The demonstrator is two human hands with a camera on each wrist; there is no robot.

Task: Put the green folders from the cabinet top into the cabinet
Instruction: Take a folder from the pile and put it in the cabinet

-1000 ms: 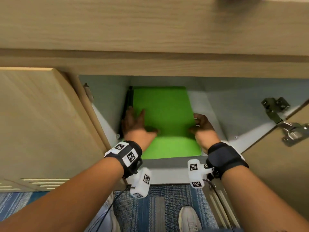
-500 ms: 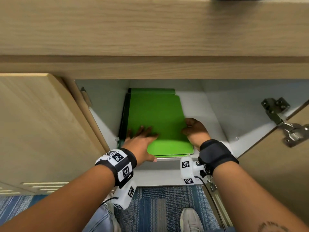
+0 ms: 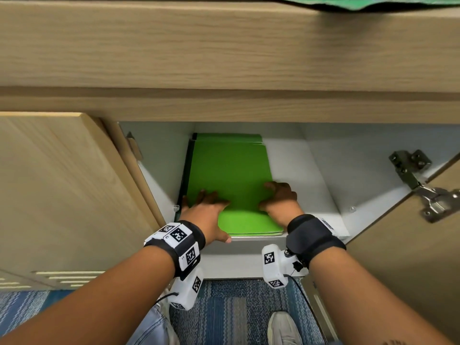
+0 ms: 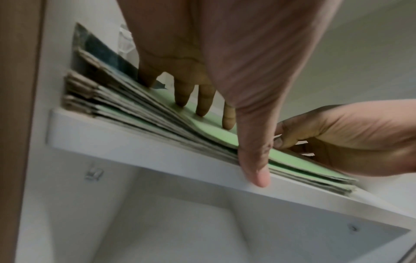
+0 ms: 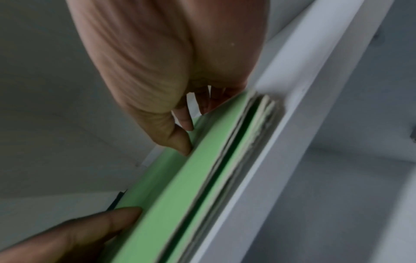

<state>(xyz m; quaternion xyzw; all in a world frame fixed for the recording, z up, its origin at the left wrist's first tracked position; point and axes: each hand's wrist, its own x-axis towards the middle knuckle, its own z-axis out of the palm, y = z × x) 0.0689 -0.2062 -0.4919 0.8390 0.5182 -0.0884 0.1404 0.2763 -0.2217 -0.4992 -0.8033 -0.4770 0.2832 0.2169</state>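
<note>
Both hands on the green folders [image 3: 231, 180], which lie as a flat stack on the white shelf [image 3: 311, 170] inside the open cabinet [image 3: 224, 58], pushed toward its left wall. Left hand [image 3: 206, 210]: fingers straight and spread, flat on the top cover near the front-left corner, thumb hanging down over the stack's front edge onto the shelf lip, nothing gripped. Right hand [image 3: 281, 200] at the stack's right edge near the front: fingers curled, thumb tip against the top cover; wrist views too blurred to tell whether it actually pinches the stack. Stack's front edge sits about flush with the shelf front. Darker folder edges show along the left side of the stack. Door hinge [image 3: 423, 185] on the open right door, left door open too. Something green [image 3: 373, 2] shows on the cabinet top at upper right. Blue carpet [image 3: 236, 312] and a shoe [image 3: 283, 327] below
</note>
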